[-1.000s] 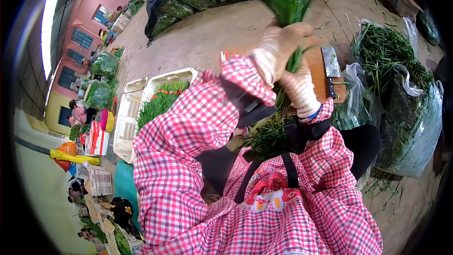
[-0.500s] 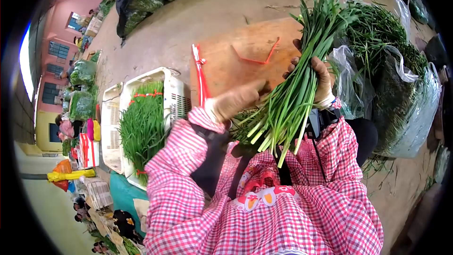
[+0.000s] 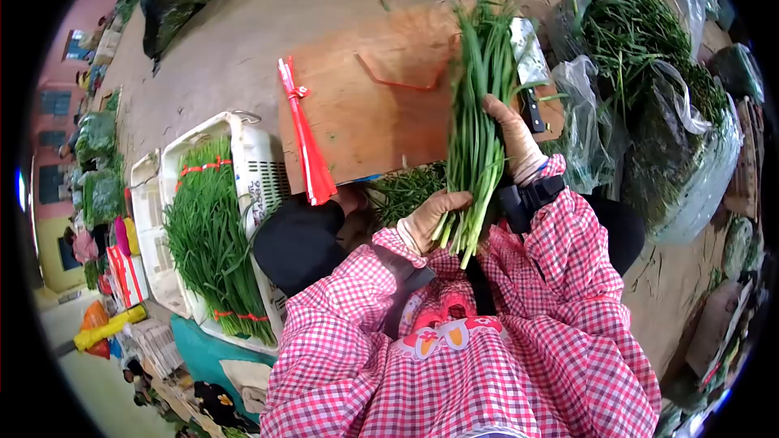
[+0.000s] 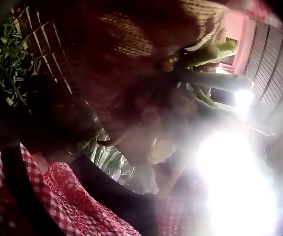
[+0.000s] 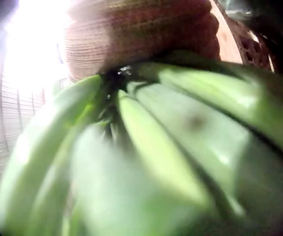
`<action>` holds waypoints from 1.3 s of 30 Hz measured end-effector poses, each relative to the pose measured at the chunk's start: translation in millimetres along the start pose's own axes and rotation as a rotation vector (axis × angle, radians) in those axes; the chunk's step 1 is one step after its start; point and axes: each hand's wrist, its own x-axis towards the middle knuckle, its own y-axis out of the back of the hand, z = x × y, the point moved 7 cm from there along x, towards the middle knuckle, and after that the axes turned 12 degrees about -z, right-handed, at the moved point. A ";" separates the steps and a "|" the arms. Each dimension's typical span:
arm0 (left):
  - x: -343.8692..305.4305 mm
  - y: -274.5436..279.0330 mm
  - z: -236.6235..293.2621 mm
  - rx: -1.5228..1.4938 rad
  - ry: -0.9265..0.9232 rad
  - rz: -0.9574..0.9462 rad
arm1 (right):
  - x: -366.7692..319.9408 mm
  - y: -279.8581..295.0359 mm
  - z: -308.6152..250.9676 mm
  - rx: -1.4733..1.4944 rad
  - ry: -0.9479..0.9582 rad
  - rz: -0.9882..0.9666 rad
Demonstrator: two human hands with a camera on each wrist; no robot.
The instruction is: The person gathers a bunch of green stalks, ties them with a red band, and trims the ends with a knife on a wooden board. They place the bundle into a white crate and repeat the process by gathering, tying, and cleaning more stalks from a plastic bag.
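Note:
In the head view, the gloved right hand (image 3: 519,146) grips a bunch of garlic chives (image 3: 479,89) around its middle, thumb across the near side. The leaves point away over a wooden board (image 3: 365,130); the pale stem ends point toward the apron. The gloved left hand (image 3: 434,219) holds the bunch low at its stem ends, thumb over the edge stalks. The left wrist view is dark and glary, with a few stalks (image 4: 215,78) beside the mesh-gloved hand. Blurred green stalks (image 5: 166,132) fill the right wrist view below the ribbed glove (image 5: 136,39).
On the board lie a red tie (image 3: 398,83), a bundle of red-and-white strips (image 3: 304,134) and a cleaver (image 3: 529,57). A white crate (image 3: 256,154) with tied chives stands left. Plastic bags (image 3: 690,186) of greens stand right. Loose greens (image 3: 410,191) lie below the board.
The bunch came down from a raised, blurred position and turned more upright over the board. The left hand left the bunch, then came back to its stem ends. The right hand keeps its grip.

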 end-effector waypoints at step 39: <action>8.6 68.8 -42.8 -0.018 0.151 0.254 | -132.0 8.0 81.9 -0.675 -0.402 0.142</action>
